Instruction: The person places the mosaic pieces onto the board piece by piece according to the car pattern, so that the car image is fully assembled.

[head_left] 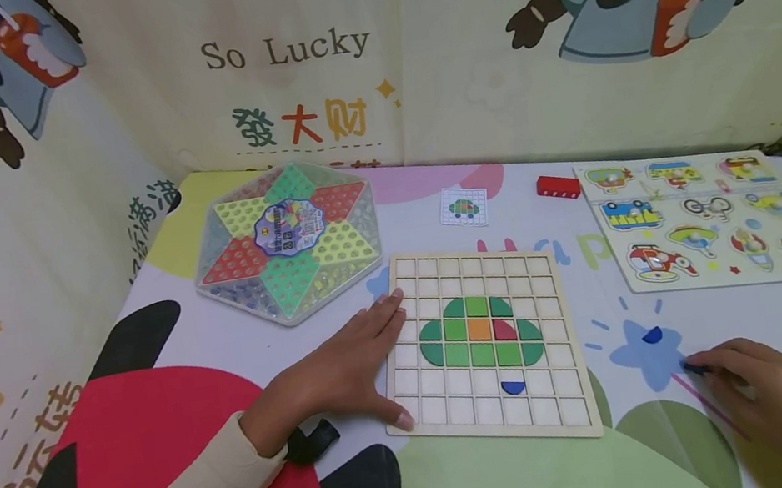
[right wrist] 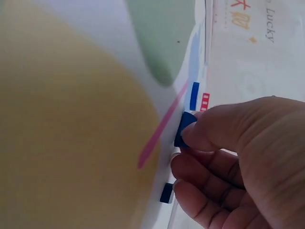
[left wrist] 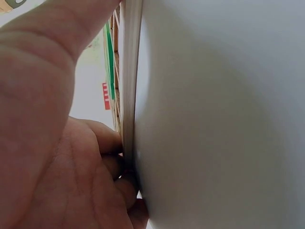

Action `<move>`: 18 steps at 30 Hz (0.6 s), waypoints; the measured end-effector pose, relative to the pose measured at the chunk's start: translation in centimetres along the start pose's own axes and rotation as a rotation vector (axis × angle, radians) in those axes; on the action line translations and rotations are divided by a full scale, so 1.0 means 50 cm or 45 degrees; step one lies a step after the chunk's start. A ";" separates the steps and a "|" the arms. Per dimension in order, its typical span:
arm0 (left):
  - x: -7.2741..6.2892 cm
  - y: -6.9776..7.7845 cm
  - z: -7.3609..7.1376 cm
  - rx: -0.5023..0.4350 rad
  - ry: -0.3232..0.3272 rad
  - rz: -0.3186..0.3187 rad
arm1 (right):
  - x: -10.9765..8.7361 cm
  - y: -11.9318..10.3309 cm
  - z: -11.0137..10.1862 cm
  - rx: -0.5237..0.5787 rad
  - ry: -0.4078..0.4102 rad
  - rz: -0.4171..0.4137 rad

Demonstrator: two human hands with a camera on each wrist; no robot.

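A wooden grid board (head_left: 585,384) lies on the table, bearing green pieces (head_left: 457,354), an orange square (head_left: 480,329), a red piece (head_left: 504,330) and a blue half-circle piece (head_left: 513,387). My left hand (head_left: 337,370) rests at its left side, thumb and fingers spread along the edge; in the left wrist view the fingers (left wrist: 112,138) touch the frame's side. Right of the board, my right hand (head_left: 769,386) pinches a small blue piece (right wrist: 185,130) between thumb and fingers. Another blue half-circle (head_left: 652,335) lies beyond those fingertips. Near the lower fingers shows a further dark blue piece (right wrist: 167,193).
Behind the board lies a small pattern card (head_left: 464,207). A hexagonal Chinese checkers set (head_left: 285,243) stands at the back left. Toward the back right are a red block (head_left: 558,186) with white dots and a vehicle puzzle board (head_left: 729,219). A printed curtain (head_left: 450,33) hangs behind the table.
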State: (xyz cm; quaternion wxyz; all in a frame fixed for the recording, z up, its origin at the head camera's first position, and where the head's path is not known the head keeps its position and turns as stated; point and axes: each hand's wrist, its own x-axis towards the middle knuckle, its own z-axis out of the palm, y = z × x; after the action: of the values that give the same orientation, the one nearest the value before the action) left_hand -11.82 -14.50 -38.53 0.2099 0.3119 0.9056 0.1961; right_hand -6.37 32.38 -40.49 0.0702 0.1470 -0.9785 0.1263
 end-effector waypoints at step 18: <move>0.000 0.001 -0.001 0.025 -0.007 -0.005 | 0.084 -0.101 0.006 0.257 0.059 -0.380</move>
State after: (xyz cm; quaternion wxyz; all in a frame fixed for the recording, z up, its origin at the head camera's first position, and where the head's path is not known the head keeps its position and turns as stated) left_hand -11.83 -14.47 -38.45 0.2099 0.3126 0.9076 0.1857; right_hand -8.86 26.51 -38.90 0.0955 0.2939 -0.9263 0.2153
